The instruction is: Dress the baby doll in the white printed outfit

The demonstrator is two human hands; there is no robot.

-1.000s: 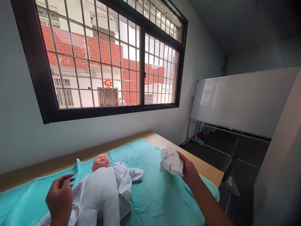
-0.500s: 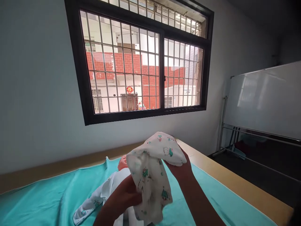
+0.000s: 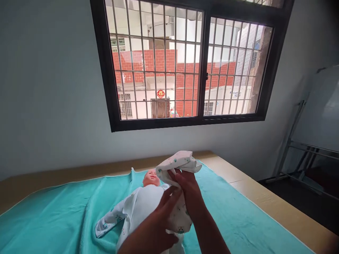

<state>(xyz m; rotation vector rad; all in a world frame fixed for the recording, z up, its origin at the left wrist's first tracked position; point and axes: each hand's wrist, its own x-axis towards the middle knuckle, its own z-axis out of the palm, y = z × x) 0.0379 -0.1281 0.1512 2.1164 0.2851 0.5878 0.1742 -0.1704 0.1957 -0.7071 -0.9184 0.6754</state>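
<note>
A white baby garment [image 3: 178, 160] with small green prints is bunched up over the doll, between my two hands. My right hand [image 3: 188, 185] grips its upper folds from beneath, fingers bent into the cloth. Lower down, the fingers of my left hand [image 3: 168, 208] close on the hanging part. Whether this cloth joins the clothes on the doll, I cannot tell. The baby doll [image 3: 151, 178] lies on its back with its head toward the wall, dressed in white. A printed sleeve [image 3: 109, 220] stretches out at its left side. My forearms and the cloth hide much of its body.
A teal blanket [image 3: 55, 208] with some creases covers most of the wooden table [image 3: 261, 195]. Behind the table is a wall with a barred window [image 3: 159, 124]. A whiteboard on a metal stand [image 3: 316, 116] stands at the right.
My view has turned left. The garment is bunched smaller, and my right hand's fingers now show beneath its folds. My left hand has moved closer to the right one. The doll's head is more exposed.
</note>
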